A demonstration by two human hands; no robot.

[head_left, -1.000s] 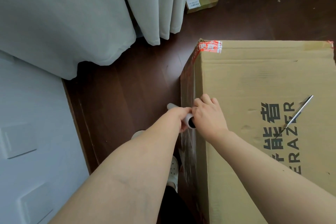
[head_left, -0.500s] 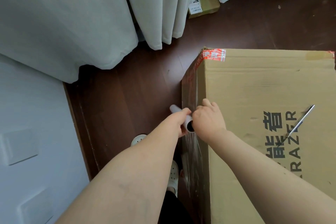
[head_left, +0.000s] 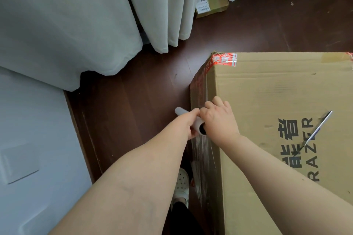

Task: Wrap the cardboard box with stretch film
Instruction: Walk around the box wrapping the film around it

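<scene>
A large cardboard box (head_left: 267, 91) with black lettering and red tape at its far left corner stands on the dark floor. A stretch film roll (head_left: 199, 127) lies against the box's left top edge. My left hand (head_left: 188, 123) grips the roll from the left. My right hand (head_left: 219, 120) holds its near end at the box edge, fingers curled over it. Clear film (head_left: 204, 158) stretches from the roll down the box's left side toward me.
A slim metal blade or pen (head_left: 317, 129) lies on the box top. Pale curtains (head_left: 95, 15) hang to the floor at the back left. Small cardboard boxes (head_left: 212, 4) sit behind them. A white door (head_left: 28, 158) is at left. My white shoe (head_left: 182, 185) shows below.
Both hands and the roll have stayed together at the box's left edge while the view shifted slightly; a longer stretch of film now shows down the side toward me.
</scene>
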